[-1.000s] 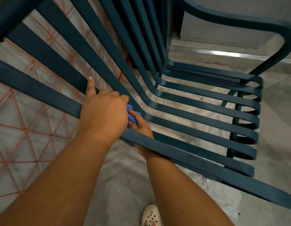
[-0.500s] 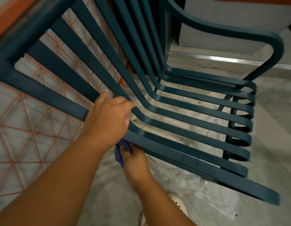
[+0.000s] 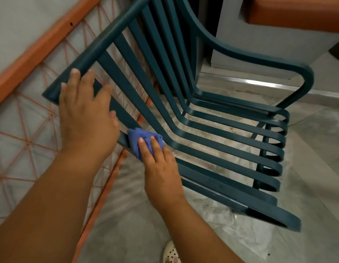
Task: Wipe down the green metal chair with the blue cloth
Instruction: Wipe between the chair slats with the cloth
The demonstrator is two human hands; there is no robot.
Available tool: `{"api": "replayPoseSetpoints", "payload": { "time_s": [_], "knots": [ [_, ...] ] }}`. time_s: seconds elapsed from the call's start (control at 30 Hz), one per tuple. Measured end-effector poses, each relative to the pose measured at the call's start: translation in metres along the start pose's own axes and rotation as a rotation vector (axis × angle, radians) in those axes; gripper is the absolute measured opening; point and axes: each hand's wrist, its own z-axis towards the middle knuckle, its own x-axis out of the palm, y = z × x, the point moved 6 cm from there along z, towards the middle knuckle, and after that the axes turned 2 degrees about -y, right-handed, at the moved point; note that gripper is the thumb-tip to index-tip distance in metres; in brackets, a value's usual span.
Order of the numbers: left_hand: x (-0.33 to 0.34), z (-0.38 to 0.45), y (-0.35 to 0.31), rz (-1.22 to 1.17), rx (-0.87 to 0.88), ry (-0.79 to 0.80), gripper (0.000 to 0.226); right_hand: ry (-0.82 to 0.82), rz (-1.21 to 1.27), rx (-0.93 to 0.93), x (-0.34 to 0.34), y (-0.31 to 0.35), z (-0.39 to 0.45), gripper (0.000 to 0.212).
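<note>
A green metal chair point(image 3: 212, 130) made of long curved slats stands on a grey floor point(image 3: 307, 130), seen from above and behind its backrest. A bunched blue cloth point(image 3: 134, 138) is pressed against the slat nearest the viewer, low on the backrest just above the bend into the seat. The right hand point(image 3: 161, 168) lies on the cloth with its fingers point(image 3: 144, 147) stretched nearly flat, pinning it to the metal rather than closing around it. The left hand point(image 3: 85, 114) rests open on the upper backrest, its fingertips over the top rail point(image 3: 111, 37), steadying the chair and holding nothing else.

Wiping looks to be under way on this one slat. No slat looks visibly cleaner than another, so how much is already done cannot be told. By the look of it the other slats, the seat, the armrest point(image 3: 240, 52) and the legs may remain.

No containers are in view (no bucket, bowl or spray bottle). Thin clear plastic sheeting point(image 3: 240, 230) lies on the floor under the chair. An orange frame strung with orange cord point(image 3: 32, 141) stands to the left, and a pale shoe point(image 3: 170, 253) shows at the bottom edge
</note>
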Motion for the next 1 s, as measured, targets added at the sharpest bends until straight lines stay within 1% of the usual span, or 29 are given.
{"api": "replayPoseSetpoints", "payload": {
  "time_s": [0.07, 0.2, 0.27, 0.37, 0.47, 0.5, 0.57, 0.67, 0.73, 0.77, 0.8, 0.83, 0.9, 0.93, 1.0],
  "knots": [
    [-0.001, -0.006, 0.0, -0.006, -0.012, 0.049, 0.056, 0.013, -0.045, 0.038, 0.0, -0.024, -0.016, 0.082],
    [-0.01, -0.014, -0.007, -0.097, -0.04, 0.104, 0.057, -0.002, -0.203, 0.106, -0.025, -0.083, -0.072, 0.091],
    [-0.016, -0.019, -0.024, -0.181, -0.004, 0.166, 0.057, 0.021, -0.245, 0.152, -0.043, -0.11, -0.098, 0.092],
    [-0.024, -0.028, -0.056, -0.297, 0.099, 0.264, 0.056, 0.039, -0.294, 0.236, -0.07, -0.138, -0.128, 0.092],
    [-0.038, -0.034, -0.078, -0.409, 0.147, 0.311, 0.054, 0.09, -0.317, 0.387, -0.094, -0.162, -0.157, 0.086],
    [-0.044, -0.035, -0.081, -0.43, 0.149, 0.318, 0.052, 0.081, -0.31, 0.426, -0.101, -0.171, -0.166, 0.084],
    [-0.054, -0.037, -0.084, -0.454, 0.144, 0.324, 0.05, 0.061, -0.26, 0.553, -0.116, -0.187, -0.18, 0.082],
    [-0.067, -0.041, -0.084, -0.491, 0.114, 0.361, 0.049, 0.105, -0.143, 0.775, -0.137, -0.2, -0.185, 0.073],
    [-0.075, -0.044, -0.083, -0.507, 0.1, 0.406, 0.049, 0.109, -0.01, 0.876, -0.152, -0.193, -0.175, 0.063],
    [-0.08, -0.046, -0.083, -0.526, 0.098, 0.429, 0.049, 0.092, 0.072, 0.883, -0.16, -0.182, -0.167, 0.056],
    [-0.086, -0.046, -0.083, -0.561, 0.093, 0.451, 0.049, 0.04, 0.2, 0.876, -0.171, -0.168, -0.159, 0.049],
    [-0.094, -0.047, -0.083, -0.61, 0.087, 0.472, 0.049, -0.035, 0.4, 0.875, -0.181, -0.151, -0.152, 0.042],
    [-0.11, -0.047, -0.086, -0.712, 0.062, 0.506, 0.048, -0.144, 0.909, 0.853, -0.2, -0.108, -0.143, 0.027],
    [-0.118, -0.048, -0.087, -0.76, 0.034, 0.53, 0.049, -0.151, 1.146, 0.824, -0.209, -0.083, -0.141, 0.022],
    [-0.133, -0.048, -0.091, -0.892, -0.059, 0.607, 0.057, -0.096, 1.467, 0.73, -0.23, -0.038, -0.138, 0.018]
  ]
}}
